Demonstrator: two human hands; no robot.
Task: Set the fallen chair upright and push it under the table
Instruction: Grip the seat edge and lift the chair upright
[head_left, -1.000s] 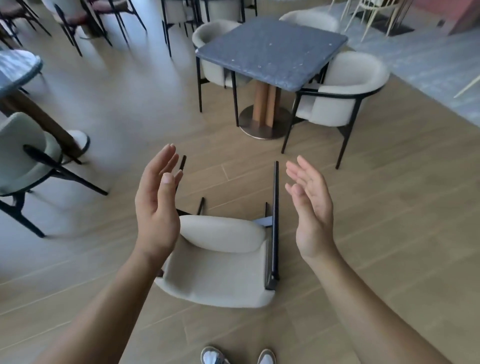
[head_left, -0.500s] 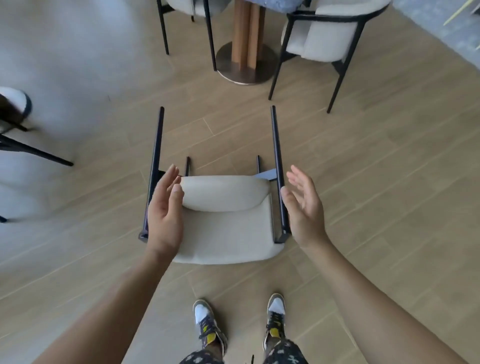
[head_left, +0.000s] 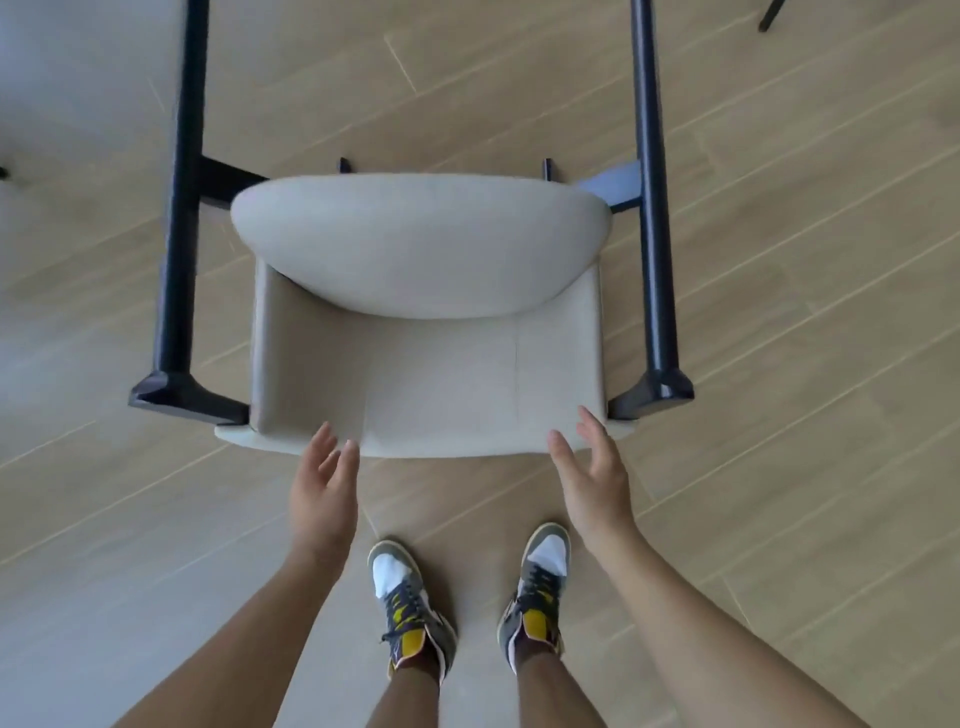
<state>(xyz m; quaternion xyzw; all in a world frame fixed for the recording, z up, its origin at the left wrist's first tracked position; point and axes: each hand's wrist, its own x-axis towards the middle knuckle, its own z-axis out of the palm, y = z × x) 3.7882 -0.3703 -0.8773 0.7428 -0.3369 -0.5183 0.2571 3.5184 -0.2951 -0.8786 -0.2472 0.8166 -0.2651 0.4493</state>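
The fallen chair (head_left: 426, 332) lies on its back on the wooden floor, right below me. It has a cream padded seat and backrest and a dark frame, whose two long legs point away from me. My left hand (head_left: 324, 493) hovers open at the near edge of the cream backrest, fingers spread, just short of it. My right hand (head_left: 595, 478) is open too, at the same edge further right, fingertips at or just above the fabric. Neither hand grips anything. The table is out of view.
My two feet in grey, white and yellow sneakers (head_left: 410, 608) stand just behind the chair. Wooden floorboards (head_left: 805, 312) surround it. A dark leg tip of another chair (head_left: 771, 13) shows at the top right corner.
My view has tilted down and closer, so the table and other chairs have left the frame. Both hands have dropped from the chair's sides to its near backrest edge.
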